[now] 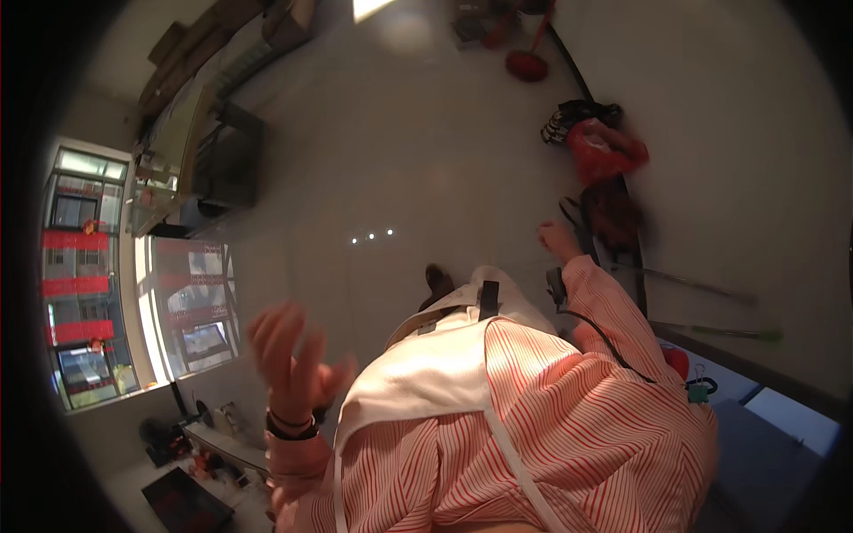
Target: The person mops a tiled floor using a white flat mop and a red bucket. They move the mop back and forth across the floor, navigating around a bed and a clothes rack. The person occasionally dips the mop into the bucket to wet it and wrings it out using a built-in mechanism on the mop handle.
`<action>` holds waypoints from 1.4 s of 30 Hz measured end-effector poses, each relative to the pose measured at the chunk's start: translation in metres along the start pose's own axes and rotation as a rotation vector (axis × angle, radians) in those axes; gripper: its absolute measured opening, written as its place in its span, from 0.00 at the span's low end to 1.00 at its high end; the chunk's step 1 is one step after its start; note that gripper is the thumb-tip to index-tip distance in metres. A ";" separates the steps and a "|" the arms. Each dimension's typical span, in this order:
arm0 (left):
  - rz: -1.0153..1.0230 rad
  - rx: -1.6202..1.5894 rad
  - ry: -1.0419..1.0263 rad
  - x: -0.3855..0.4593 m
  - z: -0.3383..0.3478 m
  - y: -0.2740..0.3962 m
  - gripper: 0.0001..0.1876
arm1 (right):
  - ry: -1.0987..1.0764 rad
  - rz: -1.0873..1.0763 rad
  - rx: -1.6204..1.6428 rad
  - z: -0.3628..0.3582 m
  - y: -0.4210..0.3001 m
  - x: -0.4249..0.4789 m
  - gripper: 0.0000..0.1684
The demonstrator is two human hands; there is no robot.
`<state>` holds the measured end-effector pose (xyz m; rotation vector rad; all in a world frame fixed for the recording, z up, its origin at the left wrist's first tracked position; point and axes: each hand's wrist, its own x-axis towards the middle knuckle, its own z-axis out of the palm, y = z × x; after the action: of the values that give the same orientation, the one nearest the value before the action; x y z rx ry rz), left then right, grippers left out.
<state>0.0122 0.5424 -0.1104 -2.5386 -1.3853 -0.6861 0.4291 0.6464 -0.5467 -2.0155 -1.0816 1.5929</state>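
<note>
My left hand [293, 360] is raised in front of my body, its fingers spread and blurred, with nothing seen in it. A dark band [292, 428] circles that wrist. My right hand [560, 241] hangs low at my right side with its fingers curled; its palm is hidden, so I cannot tell whether it holds anything. Close to it in the picture is a dark reddish bag [612, 213] at the wall's foot. A small black device [555, 286] on a cable hangs beside my right forearm. A cream apron [420, 373] covers my striped shirt [586, 413].
A shiny floor [400, 160] stretches ahead. Along the right wall are a red plastic bag [603, 153], a patterned black bag [576, 118] and a long-handled red object [526, 65]. A dark cabinet [230, 156], cardboard boxes [193, 53] and a window [86, 280] are on the left.
</note>
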 end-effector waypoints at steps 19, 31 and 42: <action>-0.031 -0.230 -0.679 0.262 0.377 -0.336 0.21 | 0.406 0.429 0.269 0.002 0.007 -0.006 0.11; 0.255 -0.424 -1.455 0.343 0.468 -0.168 0.23 | 0.469 0.724 0.653 -0.008 0.019 -0.013 0.09; 0.328 -0.520 -1.422 0.433 0.539 -0.127 0.21 | 0.784 0.503 0.935 -0.129 -0.024 0.079 0.08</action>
<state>0.2760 1.1316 -0.3901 -3.6660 -0.8956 1.2398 0.5472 0.7430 -0.5435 -1.9236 0.4263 0.9674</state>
